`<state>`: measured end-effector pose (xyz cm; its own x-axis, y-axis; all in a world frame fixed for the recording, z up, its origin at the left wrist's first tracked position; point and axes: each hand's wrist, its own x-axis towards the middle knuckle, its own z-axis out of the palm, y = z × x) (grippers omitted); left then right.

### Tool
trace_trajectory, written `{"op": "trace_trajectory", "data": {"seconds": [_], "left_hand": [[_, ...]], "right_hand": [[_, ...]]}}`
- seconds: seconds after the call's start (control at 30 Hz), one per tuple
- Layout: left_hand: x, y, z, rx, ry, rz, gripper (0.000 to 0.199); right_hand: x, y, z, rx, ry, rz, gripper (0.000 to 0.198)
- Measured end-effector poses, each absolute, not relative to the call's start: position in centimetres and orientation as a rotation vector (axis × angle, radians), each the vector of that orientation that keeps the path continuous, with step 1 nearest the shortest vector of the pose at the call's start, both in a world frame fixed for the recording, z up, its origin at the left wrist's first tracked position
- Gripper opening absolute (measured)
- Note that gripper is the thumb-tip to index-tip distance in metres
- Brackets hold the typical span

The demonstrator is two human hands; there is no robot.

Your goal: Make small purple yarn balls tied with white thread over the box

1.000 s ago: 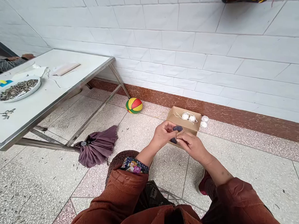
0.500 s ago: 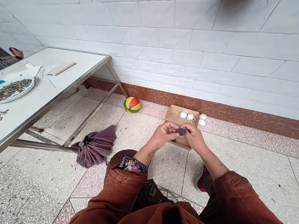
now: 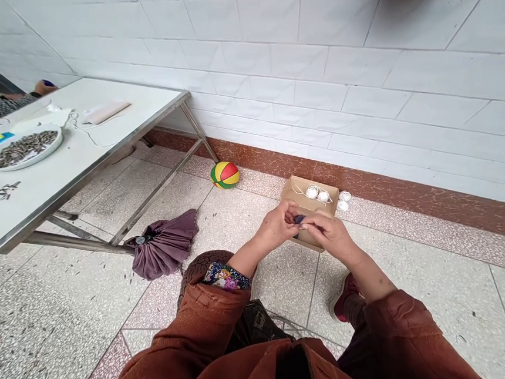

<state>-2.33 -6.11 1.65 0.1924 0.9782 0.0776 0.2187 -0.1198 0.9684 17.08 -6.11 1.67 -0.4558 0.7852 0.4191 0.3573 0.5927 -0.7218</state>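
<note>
A small ball of dark blue yarn [image 3: 298, 219] is held in front of me, above an open cardboard box [image 3: 288, 188] on the floor. My left hand [image 3: 277, 224] is closed round it with thumb and fingers. From the other side my right hand [image 3: 330, 234] reaches across, its fingers pinched together at the yarn and covering much of it. Inside the box's far half lie two white yarn balls [image 3: 317, 193] with loose strands. Something dark in the near half is mostly hidden behind my hands.
A white table [image 3: 149, 101] at left bears a plate [image 3: 55, 147] of seeds. A colourful ball [image 3: 225, 175] and a folded purple umbrella [image 3: 165, 247] lie on the floor. White round items [image 3: 344, 201] sit beside the box. Another person's hand [image 3: 45, 87] shows at far left.
My right hand has turned and come over the yarn ball, hiding more of it. My left hand keeps hold of the ball. The whole view has shifted slightly.
</note>
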Motion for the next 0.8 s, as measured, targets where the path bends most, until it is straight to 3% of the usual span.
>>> {"op": "trace_trajectory", "data": {"seconds": [0.17,0.47,0.67,0.8], "left_hand": [[-1.9,-6.8,1.9,1.470,0.971,1.019,0.054],[-2.4,-6.6,2.5,1.132,0.866,1.078,0.046],[-2.3,-6.0,1.4,1.160,1.072,1.159,0.031],[-2.1,-5.9,0.9,1.170,1.106,1.095,0.032]], "right_hand": [[17.2,-4.6,1.4,-1.010,-1.886,0.692,0.015],[16.0,-5.7,-0.7,-1.054,-1.701,1.102,0.020],[16.3,-6.7,0.1,-0.993,-1.981,0.805,0.015],[16.8,-6.5,1.1,-0.878,-2.051,0.694,0.016]]}}
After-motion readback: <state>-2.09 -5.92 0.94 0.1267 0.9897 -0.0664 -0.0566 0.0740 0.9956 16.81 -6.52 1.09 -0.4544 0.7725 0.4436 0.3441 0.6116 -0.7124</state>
